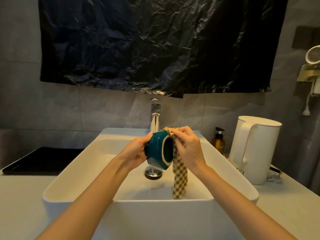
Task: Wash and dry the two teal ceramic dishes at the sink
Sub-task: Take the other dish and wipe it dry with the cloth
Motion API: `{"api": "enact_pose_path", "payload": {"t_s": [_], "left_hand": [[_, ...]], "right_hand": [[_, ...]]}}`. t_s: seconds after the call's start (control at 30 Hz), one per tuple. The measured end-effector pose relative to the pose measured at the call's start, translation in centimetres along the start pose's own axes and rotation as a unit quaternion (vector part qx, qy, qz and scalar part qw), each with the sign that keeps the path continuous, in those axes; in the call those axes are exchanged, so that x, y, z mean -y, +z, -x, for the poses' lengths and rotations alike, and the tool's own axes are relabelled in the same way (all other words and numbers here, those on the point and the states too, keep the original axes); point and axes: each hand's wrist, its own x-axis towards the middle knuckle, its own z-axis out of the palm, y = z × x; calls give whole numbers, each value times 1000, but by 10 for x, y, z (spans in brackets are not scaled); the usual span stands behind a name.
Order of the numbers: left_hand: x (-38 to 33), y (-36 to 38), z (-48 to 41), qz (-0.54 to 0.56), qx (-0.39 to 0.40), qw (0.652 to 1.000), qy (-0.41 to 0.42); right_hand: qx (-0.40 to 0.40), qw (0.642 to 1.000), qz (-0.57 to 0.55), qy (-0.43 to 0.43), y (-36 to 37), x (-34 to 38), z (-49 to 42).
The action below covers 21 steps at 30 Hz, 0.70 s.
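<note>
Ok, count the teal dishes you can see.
1. The teal dish is gripped in the left hand above the sink; a second one may be hidden.

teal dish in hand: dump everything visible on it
The teal dish is a deep bowl, glossy ceramic, with a pale bare rim, faceted outer wall and dark inside. It is tipped on its side, mouth facing right, held above the sink in front of the tap. The left hand grips its base; the right hand holds a checked cloth against its upper rim, and the cloth hangs past the mouth.
</note>
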Motion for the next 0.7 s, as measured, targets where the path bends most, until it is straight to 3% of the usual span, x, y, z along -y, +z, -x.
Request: {"api": "enact_pose_path", "payload": {"t_s": [0.1,0.33,0.53,0.7], "left_hand": [[0,0,0,-22,8,1000,3],[-4,-2,4,2,1,1000,29],[-3,0,6,10,9,999,31],[-8,-3,8,70,-12,997,28]], "right_hand": [[41,995,19,-86,-1,3,6],[35,997,-14,65,-1,-8,3],[11,1000,-25,-9,-2,-1,3],[31,999,-8,43,-1,-9,5]]}}
